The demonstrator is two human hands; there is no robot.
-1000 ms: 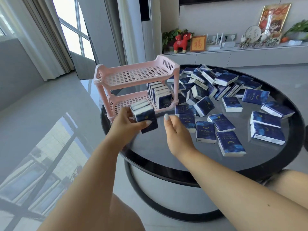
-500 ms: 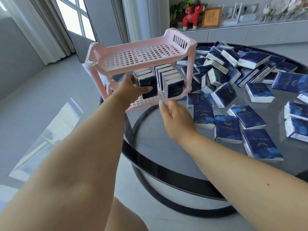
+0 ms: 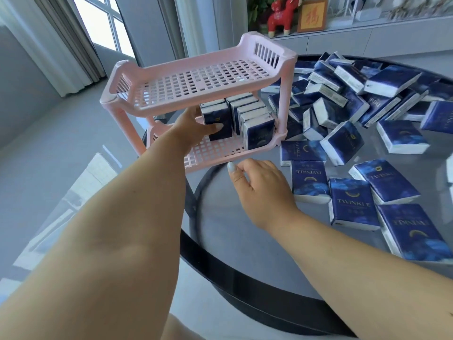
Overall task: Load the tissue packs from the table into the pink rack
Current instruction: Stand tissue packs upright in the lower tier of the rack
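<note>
A pink two-tier rack [image 3: 196, 82] stands at the left of the round glass table [image 3: 245, 229]. My left hand [image 3: 193, 126] reaches into its lower shelf and grips a small stack of blue tissue packs [image 3: 219, 121], standing upright beside a row of several upright packs [image 3: 255, 121] at the shelf's right end. The top shelf holds nothing. My right hand [image 3: 259, 185] hovers over the glass just in front of the rack, fingers loosely curled and holding nothing. Several loose blue packs [image 3: 350, 202] lie flat to its right.
A big heap of blue packs [image 3: 355, 94] covers the table behind and right of the rack. The table's dark rim [image 3: 245, 278] curves near me. A grey cabinet with a red horse figure [image 3: 282, 15] and a framed sign stands at the back.
My left hand carried its stack of packs from in front of the rack onto the lower shelf, up against the row there. My right hand stayed near the rack's front edge.
</note>
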